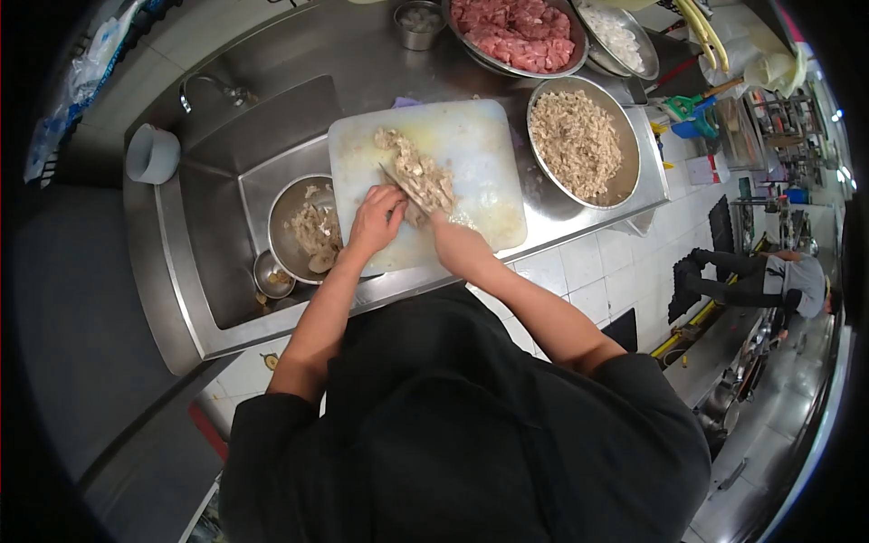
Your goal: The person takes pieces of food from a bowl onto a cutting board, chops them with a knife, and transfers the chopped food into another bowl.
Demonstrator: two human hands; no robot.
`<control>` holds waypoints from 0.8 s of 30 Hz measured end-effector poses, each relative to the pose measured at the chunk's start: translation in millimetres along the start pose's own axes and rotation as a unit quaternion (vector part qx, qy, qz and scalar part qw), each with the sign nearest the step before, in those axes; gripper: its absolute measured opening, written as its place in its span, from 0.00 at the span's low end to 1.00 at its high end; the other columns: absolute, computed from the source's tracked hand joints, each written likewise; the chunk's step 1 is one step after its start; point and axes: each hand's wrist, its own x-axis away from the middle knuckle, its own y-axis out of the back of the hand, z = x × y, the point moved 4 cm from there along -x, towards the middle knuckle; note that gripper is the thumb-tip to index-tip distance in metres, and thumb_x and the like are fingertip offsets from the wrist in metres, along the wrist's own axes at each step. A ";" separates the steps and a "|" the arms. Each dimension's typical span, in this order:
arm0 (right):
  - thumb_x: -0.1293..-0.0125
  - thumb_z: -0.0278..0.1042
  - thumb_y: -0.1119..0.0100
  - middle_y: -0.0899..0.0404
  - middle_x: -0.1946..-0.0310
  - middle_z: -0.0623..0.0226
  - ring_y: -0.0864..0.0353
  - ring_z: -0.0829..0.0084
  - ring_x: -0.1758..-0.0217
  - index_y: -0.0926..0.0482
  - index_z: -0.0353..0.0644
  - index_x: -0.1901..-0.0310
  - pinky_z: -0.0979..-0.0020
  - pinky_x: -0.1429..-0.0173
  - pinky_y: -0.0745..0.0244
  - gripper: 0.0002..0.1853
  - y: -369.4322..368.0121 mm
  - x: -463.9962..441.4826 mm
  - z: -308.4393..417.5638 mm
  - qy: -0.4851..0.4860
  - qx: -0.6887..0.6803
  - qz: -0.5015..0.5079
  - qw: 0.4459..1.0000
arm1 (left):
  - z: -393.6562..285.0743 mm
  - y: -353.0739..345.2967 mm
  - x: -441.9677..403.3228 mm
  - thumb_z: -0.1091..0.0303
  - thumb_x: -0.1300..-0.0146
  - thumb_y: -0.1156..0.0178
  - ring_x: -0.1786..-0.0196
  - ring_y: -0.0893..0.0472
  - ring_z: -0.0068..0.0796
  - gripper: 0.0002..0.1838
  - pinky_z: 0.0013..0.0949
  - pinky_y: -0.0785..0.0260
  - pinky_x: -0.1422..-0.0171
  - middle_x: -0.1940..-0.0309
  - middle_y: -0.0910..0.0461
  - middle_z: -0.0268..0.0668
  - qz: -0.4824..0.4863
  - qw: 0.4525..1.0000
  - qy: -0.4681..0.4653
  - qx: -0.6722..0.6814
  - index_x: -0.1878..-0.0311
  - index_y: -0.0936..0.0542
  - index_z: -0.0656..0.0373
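Note:
My right hand (460, 246) is closed around the handle of a knife (405, 188), whose blade lies slanted across a heap of pale, brownish chopped food (433, 179). This heap is on a white cutting board (493, 172). Beside the blade, at the heap's left edge, my left hand (376, 219) rests over the board with its fingers curled together. What lies under those fingers is hidden. Left of the board, a metal bowl (282, 231) in the sink holds larger pieces of similar food, partly covered by the board.
Right of the board stands a bowl (631, 172) full of finely chopped food. Behind it are a bowl of raw pink meat (516, 32) and a bowl of white pieces (615, 45). A white tub (152, 154) sits at the sink's left. Another person (769, 279) stands far right.

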 end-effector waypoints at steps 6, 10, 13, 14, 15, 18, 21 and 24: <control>0.29 0.26 0.54 0.14 0.62 0.36 0.13 0.37 0.58 0.32 0.32 0.45 0.40 0.52 0.19 0.13 12.4 -38.6 9.8 0.016 -0.015 -0.033 0.999 | 0.7 4.9 4.9 0.74 0.35 0.34 0.43 0.20 0.50 0.08 0.46 0.26 0.38 0.48 0.16 0.43 -0.018 1.000 0.003 0.013 0.53 0.15 0.63; 0.29 0.26 0.54 0.14 0.60 0.35 0.12 0.37 0.57 0.33 0.33 0.46 0.40 0.50 0.20 0.12 42.9 8.5 24.0 0.008 -0.006 0.016 1.000 | -12.9 16.7 5.0 0.75 0.36 0.35 0.44 0.20 0.49 0.09 0.45 0.25 0.39 0.49 0.16 0.42 -0.027 0.996 -0.038 -0.078 0.53 0.15 0.62; 0.30 0.24 0.52 0.14 0.62 0.34 0.12 0.37 0.57 0.33 0.33 0.47 0.40 0.50 0.20 0.12 9.1 5.9 22.2 -0.028 0.006 0.033 0.999 | -4.8 15.2 2.2 0.77 0.37 0.34 0.46 0.19 0.50 0.08 0.45 0.24 0.40 0.53 0.15 0.44 0.011 0.998 -0.020 -0.063 0.55 0.15 0.63; 0.30 0.24 0.52 0.14 0.62 0.34 0.12 0.37 0.57 0.33 0.33 0.47 0.40 0.50 0.20 0.12 -1.0 -5.7 19.8 -0.027 0.007 0.037 0.999 | -3.5 15.7 -0.7 0.77 0.37 0.34 0.46 0.19 0.50 0.08 0.45 0.24 0.40 0.53 0.15 0.44 0.023 0.998 -0.022 -0.059 0.54 0.15 0.62; 0.30 0.24 0.52 0.15 0.62 0.34 0.12 0.37 0.57 0.33 0.32 0.47 0.40 0.51 0.20 0.12 -9.3 -19.7 18.7 -0.005 -0.005 0.011 1.000 | -4.7 14.9 3.4 0.77 0.36 0.35 0.46 0.19 0.50 0.08 0.45 0.25 0.40 0.53 0.15 0.44 0.038 0.997 -0.023 -0.055 0.54 0.15 0.62; 0.30 0.24 0.52 0.15 0.63 0.34 0.12 0.37 0.57 0.33 0.32 0.48 0.40 0.51 0.20 0.11 3.4 -42.6 24.4 0.031 -0.015 -0.018 0.999 | 3.7 14.7 3.7 0.78 0.37 0.36 0.45 0.20 0.49 0.09 0.45 0.24 0.42 0.51 0.16 0.43 0.058 0.997 -0.020 -0.038 0.54 0.14 0.62; 0.29 0.24 0.53 0.15 0.63 0.34 0.13 0.37 0.57 0.33 0.32 0.48 0.40 0.52 0.20 0.11 29.0 -31.9 24.4 0.049 -0.008 -0.008 0.999 | -9.8 23.5 6.3 0.78 0.37 0.37 0.46 0.19 0.51 0.09 0.47 0.23 0.42 0.52 0.16 0.44 -0.001 0.998 -0.038 -0.053 0.55 0.15 0.63; 0.29 0.24 0.53 0.15 0.63 0.34 0.13 0.36 0.56 0.33 0.32 0.47 0.40 0.51 0.20 0.11 15.4 -1.1 27.8 0.030 -0.015 0.017 0.999 | -2.1 18.7 11.7 0.79 0.37 0.37 0.47 0.19 0.51 0.08 0.47 0.23 0.43 0.53 0.16 0.44 0.012 0.998 -0.020 -0.060 0.55 0.15 0.63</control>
